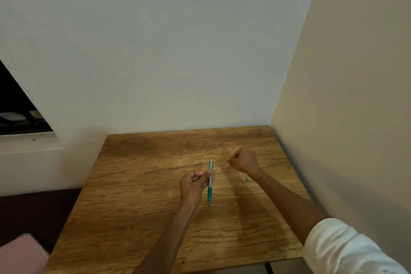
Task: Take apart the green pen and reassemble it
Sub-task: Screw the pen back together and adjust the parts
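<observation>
Wooden surface (138,202) fills a wall corner; my left hand (194,187) pinches the pen (210,182) upright, my right hand (243,160) is fisted beside it, contents unclear.

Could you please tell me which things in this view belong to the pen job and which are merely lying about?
Belonging to the job:
green pen, held in the left hand
small green piece on the table
right hand, closed

Just there:
pink object, lower left
</observation>
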